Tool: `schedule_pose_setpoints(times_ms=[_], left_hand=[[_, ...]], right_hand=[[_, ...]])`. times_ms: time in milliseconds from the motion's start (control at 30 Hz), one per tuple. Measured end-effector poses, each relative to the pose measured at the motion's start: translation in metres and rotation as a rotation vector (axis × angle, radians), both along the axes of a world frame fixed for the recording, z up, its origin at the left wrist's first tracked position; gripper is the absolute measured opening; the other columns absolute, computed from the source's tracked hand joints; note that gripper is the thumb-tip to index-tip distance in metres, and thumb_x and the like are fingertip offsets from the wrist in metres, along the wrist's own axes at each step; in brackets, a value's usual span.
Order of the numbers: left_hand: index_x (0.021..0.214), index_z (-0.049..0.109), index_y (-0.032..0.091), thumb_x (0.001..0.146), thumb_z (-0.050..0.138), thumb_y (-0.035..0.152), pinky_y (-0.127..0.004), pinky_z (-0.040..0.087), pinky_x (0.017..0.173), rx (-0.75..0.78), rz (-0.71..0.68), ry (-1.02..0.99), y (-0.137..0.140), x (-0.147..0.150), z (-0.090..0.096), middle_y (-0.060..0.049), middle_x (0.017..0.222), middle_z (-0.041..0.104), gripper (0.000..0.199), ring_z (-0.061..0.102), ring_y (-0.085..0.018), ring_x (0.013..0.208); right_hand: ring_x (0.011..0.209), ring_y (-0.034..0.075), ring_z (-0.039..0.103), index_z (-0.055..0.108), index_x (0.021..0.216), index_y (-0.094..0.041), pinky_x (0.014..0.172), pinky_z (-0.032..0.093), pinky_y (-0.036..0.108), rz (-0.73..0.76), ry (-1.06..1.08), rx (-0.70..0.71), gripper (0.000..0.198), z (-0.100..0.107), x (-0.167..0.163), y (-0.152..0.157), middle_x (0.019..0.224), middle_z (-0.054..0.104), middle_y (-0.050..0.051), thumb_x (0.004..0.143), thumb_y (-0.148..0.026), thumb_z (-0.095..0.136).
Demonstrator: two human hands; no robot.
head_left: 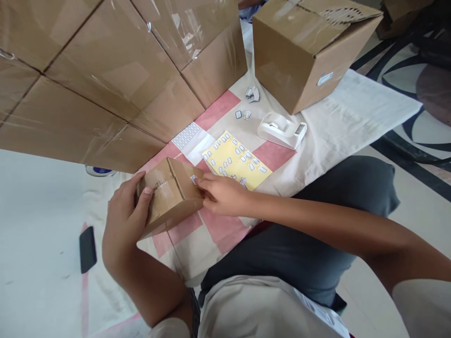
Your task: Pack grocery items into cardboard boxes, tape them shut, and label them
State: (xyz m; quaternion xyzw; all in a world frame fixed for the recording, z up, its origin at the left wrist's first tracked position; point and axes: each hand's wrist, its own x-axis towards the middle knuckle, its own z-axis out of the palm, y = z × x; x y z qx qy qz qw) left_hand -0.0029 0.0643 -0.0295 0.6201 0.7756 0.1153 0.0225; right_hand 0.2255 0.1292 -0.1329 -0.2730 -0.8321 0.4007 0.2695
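Observation:
My left hand [128, 213] is wrapped round the far-left end of a small cardboard box [162, 203], its thumb lying on the taped top. My right hand [221, 192] is closed at the box's right side. Its fingertips press together on a small white label with a blue border [193, 179], partly hidden by the fingers. Under and beside my right hand lies a yellow sheet [230, 157] with many similar labels scattered on it.
Stacked taped boxes [116, 61] form a wall at the upper left. A larger box [282, 61] bearing a label stands at the upper right. Beside it are a white tape dispenser [282, 131] and label scraps [252, 94]. A dark phone [88, 249] lies at left.

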Motion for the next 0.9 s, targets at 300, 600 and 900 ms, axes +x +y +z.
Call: schedule_pose_setpoints(times_ms=[300, 600, 900], left_hand=[[0.147, 0.055, 0.024, 0.1, 0.04, 0.054, -0.056, 0.041, 0.115, 0.013, -0.003, -0.004, -0.001, 0.0, 0.0, -0.011, 0.147, 0.06, 0.057, 0.053, -0.036, 0.136], [0.148, 0.054, 0.025, 0.1, 0.039, 0.052, -0.056, 0.039, 0.116, 0.016, 0.008, -0.005, -0.003, 0.003, 0.0, -0.01, 0.147, 0.06, 0.056, 0.053, -0.036, 0.137], [0.147, 0.055, 0.027, 0.099, 0.04, 0.056, -0.055, 0.042, 0.114, 0.038, -0.014, 0.005, -0.004, 0.0, -0.002, -0.01, 0.144, 0.062, 0.058, 0.055, -0.036, 0.133]], right_hand=[[0.094, 0.022, 0.065, 0.058, 0.141, -0.013, 0.077, 0.053, 0.034, -0.065, -0.034, 0.034, 0.05, -0.003, 0.004, 0.003, 0.121, 0.065, 0.011, 0.091, -0.015, 0.05], [0.087, 0.016, 0.064, 0.068, 0.122, -0.015, 0.083, 0.05, 0.031, -0.119, 0.248, -0.107, 0.033, -0.015, -0.004, 0.008, 0.11, 0.066, 0.008, 0.092, -0.014, 0.057], [0.072, 0.011, 0.056, 0.063, 0.083, -0.017, 0.072, 0.043, 0.025, -0.185, 0.434, -0.242, 0.012, -0.02, -0.028, 0.024, 0.085, 0.061, 0.0, 0.092, -0.014, 0.056]])
